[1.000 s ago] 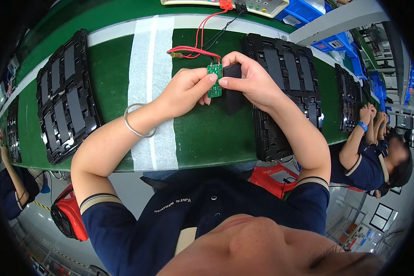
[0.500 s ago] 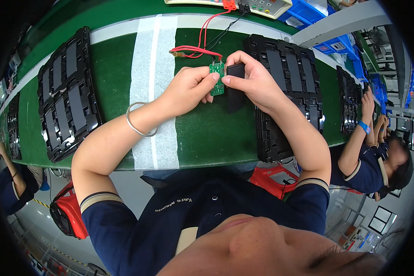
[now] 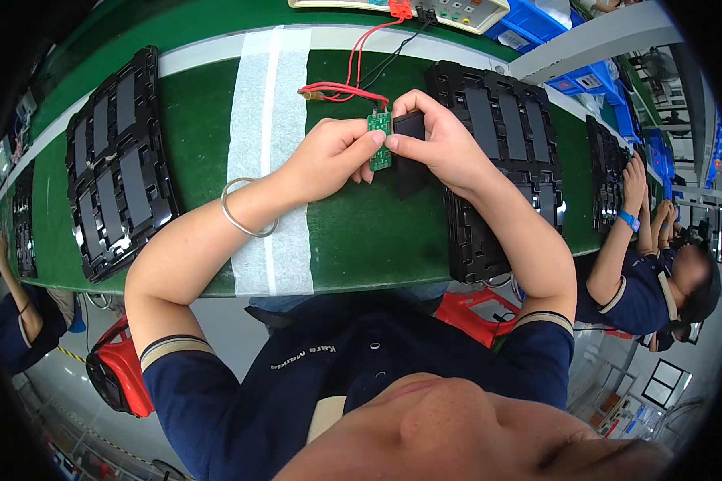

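Observation:
A small green circuit board (image 3: 379,140) is pinched between my left hand (image 3: 329,156) and my right hand (image 3: 433,140) above the green belt (image 3: 196,100). My right hand also grips a flat black rectangular part (image 3: 409,152) that sits right beside the board. Red wires (image 3: 341,90) run from the board's top edge toward a white tester box (image 3: 457,12) at the far edge. A silver bangle (image 3: 245,208) circles my left wrist.
A black tray of dark slabs (image 3: 116,160) lies on the left, another black tray (image 3: 497,152) on the right under my right forearm. A white strip (image 3: 269,96) crosses the belt. Blue bins (image 3: 537,24) stand far right. Other people work at both sides.
Both hands have stayed together over the belt, shifting the board and black part only slightly; the grip is the same.

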The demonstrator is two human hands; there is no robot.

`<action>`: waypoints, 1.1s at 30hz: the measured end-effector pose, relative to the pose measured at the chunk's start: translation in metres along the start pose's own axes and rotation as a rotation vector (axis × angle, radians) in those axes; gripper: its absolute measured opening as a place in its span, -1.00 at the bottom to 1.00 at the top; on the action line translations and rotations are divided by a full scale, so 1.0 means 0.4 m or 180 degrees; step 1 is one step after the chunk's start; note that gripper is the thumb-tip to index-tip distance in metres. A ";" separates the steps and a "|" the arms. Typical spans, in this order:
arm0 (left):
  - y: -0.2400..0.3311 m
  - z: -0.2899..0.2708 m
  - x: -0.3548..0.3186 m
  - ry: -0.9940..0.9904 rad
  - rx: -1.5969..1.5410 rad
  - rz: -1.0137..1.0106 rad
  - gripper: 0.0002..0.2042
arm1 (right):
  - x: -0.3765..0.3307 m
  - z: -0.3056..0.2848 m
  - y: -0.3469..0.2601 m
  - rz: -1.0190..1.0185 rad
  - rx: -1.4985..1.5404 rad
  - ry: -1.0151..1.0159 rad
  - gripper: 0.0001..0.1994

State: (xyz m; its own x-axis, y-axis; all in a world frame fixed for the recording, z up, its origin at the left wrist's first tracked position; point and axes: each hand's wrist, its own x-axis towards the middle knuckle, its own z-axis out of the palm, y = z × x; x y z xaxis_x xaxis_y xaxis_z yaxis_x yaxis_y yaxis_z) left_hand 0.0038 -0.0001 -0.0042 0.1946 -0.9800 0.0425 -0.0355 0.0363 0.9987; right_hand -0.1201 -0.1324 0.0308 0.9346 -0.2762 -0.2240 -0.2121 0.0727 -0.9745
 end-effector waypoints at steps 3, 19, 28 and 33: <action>0.003 -0.001 0.000 -0.0034 -0.0048 0.0019 -0.71 | -0.002 0.000 -0.004 0.0020 0.0051 -0.0010 -0.77; -0.001 -0.004 0.004 -0.0063 -0.0078 0.0003 -0.70 | -0.006 0.005 -0.006 0.0024 -0.0009 0.0040 -0.78; 0.006 0.000 0.006 0.0096 0.0231 -0.0094 -0.70 | -0.089 -0.010 -0.074 -0.0436 0.0307 0.0271 -0.77; -0.004 0.002 0.005 0.0024 0.0269 -0.0063 -0.69 | -0.222 -0.121 -0.101 -0.0568 0.0304 0.0819 -0.81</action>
State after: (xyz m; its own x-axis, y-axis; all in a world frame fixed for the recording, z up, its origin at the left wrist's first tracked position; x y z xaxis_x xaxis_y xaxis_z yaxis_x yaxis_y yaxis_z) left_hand 0.0036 -0.0023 -0.0058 0.2036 -0.9788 0.0234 -0.1140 0.0001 0.9935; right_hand -0.2083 -0.1570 0.0896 0.8493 -0.5249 -0.0567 -0.0124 0.0875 -0.9961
